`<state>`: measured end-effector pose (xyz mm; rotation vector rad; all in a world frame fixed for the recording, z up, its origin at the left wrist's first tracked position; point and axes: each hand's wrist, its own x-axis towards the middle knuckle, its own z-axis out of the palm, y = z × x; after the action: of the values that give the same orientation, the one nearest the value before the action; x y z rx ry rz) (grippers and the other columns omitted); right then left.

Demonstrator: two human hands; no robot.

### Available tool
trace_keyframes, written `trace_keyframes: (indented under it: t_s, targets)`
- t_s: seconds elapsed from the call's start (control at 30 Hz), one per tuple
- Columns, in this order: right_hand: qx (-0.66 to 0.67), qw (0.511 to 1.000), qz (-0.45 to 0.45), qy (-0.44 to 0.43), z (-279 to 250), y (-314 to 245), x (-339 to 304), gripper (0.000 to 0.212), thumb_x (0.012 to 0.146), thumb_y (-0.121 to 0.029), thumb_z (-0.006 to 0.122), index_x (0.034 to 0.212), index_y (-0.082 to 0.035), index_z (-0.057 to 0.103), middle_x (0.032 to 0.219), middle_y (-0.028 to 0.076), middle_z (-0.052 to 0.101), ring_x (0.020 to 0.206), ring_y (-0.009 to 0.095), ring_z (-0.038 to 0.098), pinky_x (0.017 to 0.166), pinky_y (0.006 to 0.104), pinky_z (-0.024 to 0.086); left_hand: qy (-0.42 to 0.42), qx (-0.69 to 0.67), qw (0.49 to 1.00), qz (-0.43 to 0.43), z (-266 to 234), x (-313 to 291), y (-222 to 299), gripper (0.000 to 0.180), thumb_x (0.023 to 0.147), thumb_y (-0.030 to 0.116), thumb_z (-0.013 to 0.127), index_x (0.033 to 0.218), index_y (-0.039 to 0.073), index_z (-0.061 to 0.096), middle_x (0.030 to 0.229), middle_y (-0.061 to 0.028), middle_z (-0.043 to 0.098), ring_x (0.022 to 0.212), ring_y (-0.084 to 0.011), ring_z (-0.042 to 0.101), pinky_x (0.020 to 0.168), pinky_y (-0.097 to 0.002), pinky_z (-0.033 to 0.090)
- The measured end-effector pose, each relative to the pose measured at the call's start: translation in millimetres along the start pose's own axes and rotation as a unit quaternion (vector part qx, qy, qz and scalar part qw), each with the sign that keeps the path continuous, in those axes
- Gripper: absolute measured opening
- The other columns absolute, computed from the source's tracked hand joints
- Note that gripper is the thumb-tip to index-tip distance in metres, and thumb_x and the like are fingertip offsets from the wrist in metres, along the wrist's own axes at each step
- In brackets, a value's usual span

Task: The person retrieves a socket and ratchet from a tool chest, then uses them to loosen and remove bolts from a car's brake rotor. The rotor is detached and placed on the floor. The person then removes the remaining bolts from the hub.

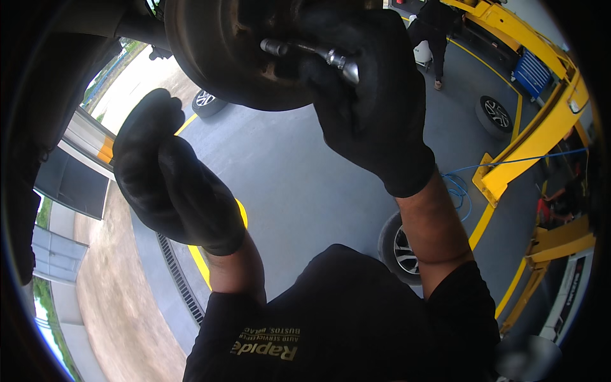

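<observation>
Both my hands wear black gloves and are raised under a lifted vehicle. In my right hand (375,95) is a chrome socket wrench (340,62). Its dark socket end (273,46) points left across the face of a rusty brown brake drum (210,54). Fingers and palm hide the rest of the tool. To the lower left of the drum, my left hand (168,172) is held up apart from it. Its fingers are loosely bent, the thumb stands off from them, and no object shows in it.
Wheels lie on the grey floor: one (404,248) by my right forearm, one (494,116) farther right, one (207,103) behind the drum. A yellow lift post (541,140) stands right, near a blue air hose (457,191). Another person (436,32) stands at the back.
</observation>
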<state>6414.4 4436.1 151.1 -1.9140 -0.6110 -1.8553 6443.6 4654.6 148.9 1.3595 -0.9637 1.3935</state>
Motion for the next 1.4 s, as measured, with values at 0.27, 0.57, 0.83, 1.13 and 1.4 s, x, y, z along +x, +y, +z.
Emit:
trace_keyframes:
  t_s: [0.27, 0.57, 0.83, 1.13, 1.4]
  targets:
    - [0.014, 0.999, 0.034, -0.030, -7, -8, -1, 0.042, 0.093, -0.007, 0.079, 0.131, -0.003, 0.064, 0.118, 0.013, 0.074, 0.101, 0.029, 0.076, 0.085, 0.0340, 0.059, -0.027, 0.075, 0.993, 0.091, 23, 15, -5, 0.039, 0.090, 0.004, 0.077, 0.128, 0.000, 0.068, 0.133, -0.0171, 0.069, 0.125, -0.0336, 0.065, 0.108, -0.0431, 0.052]
    - [-0.001, 0.999, -0.035, -0.031, -13, 3, 0, 0.056, 0.094, -0.010, 0.077, 0.143, 0.002, 0.053, 0.128, 0.020, 0.070, 0.106, 0.034, 0.075, 0.085, 0.0358, 0.061, -0.155, 0.232, 0.917, 0.285, 49, 42, -16, 0.063, 0.074, 0.020, 0.092, 0.132, 0.010, 0.071, 0.127, -0.0096, 0.074, 0.131, -0.0345, 0.062, 0.119, -0.0495, 0.037]
    - [-0.002, 0.999, -0.041, -0.030, -12, 10, -2, 0.060, 0.093, -0.012, 0.078, 0.144, 0.003, 0.051, 0.130, 0.021, 0.069, 0.106, 0.036, 0.076, 0.087, 0.0359, 0.061, -0.160, 0.250, 0.837, 0.460, 52, 69, -72, 0.047, 0.081, 0.015, 0.090, 0.126, 0.011, 0.077, 0.121, -0.0076, 0.078, 0.119, -0.0281, 0.069, 0.123, -0.0479, 0.035]
    - [-0.018, 0.999, -0.044, -0.018, -6, 8, -6, 0.051, 0.092, -0.010, 0.079, 0.138, 0.003, 0.058, 0.128, 0.020, 0.072, 0.108, 0.034, 0.076, 0.088, 0.0351, 0.061, -0.142, 0.239, 0.860, 0.427, 50, 55, -93, 0.041, 0.082, 0.017, 0.090, 0.121, 0.009, 0.078, 0.117, -0.0089, 0.079, 0.117, -0.0308, 0.071, 0.115, -0.0450, 0.047]
    - [-0.025, 0.998, -0.019, -0.048, -11, -7, 0, 0.053, 0.090, -0.010, 0.081, 0.138, 0.001, 0.060, 0.130, 0.019, 0.072, 0.109, 0.034, 0.075, 0.090, 0.0351, 0.061, -0.163, 0.271, 0.871, 0.377, 52, 76, -82, 0.038, 0.086, 0.022, 0.089, 0.118, 0.005, 0.078, 0.109, -0.0117, 0.081, 0.104, -0.0317, 0.077, 0.101, -0.0416, 0.058]
